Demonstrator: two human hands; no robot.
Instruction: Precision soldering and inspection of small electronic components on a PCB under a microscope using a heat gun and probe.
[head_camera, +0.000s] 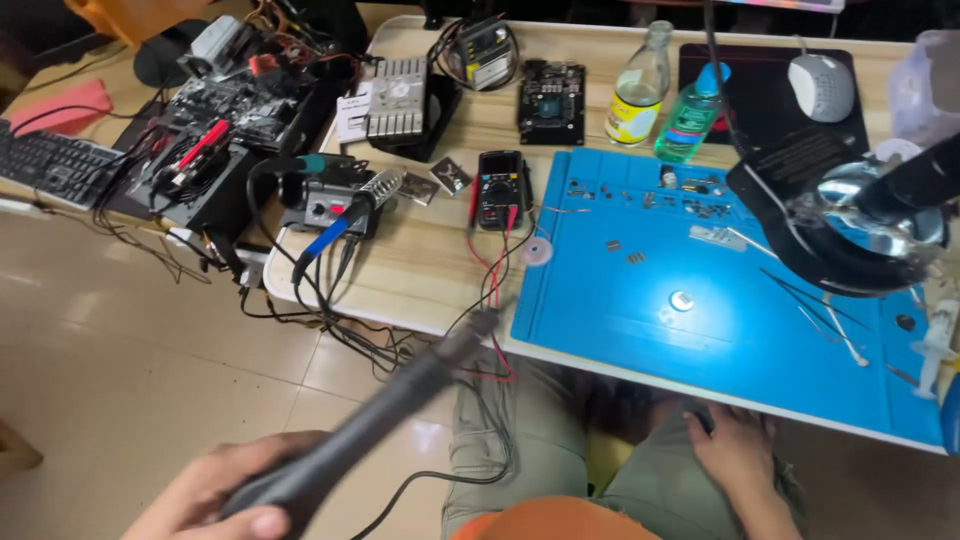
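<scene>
My left hand (215, 495) is at the bottom left, below the table, gripping a long black pen-shaped tool (390, 410) with a cord; its tip points up toward the table's front edge. Resting on my right thigh under the table edge, my right hand (735, 450) lies flat with fingers apart and holds nothing. A blue work mat (640, 300) covers the table in front of me, with small electronic parts scattered on it and a small round silver piece (681, 299) near its middle. A black multimeter (500, 187) with red and black leads sits just left of the mat.
A soldering station (320, 205) with a blue-handled iron stands at the table's left edge. Circuit boards, a heatsink, a clear bottle (640, 90), a green bottle (690, 115) and a mouse (820, 85) line the back. A round magnifier lamp (860, 225) hangs over the mat's right; tweezers lie beneath.
</scene>
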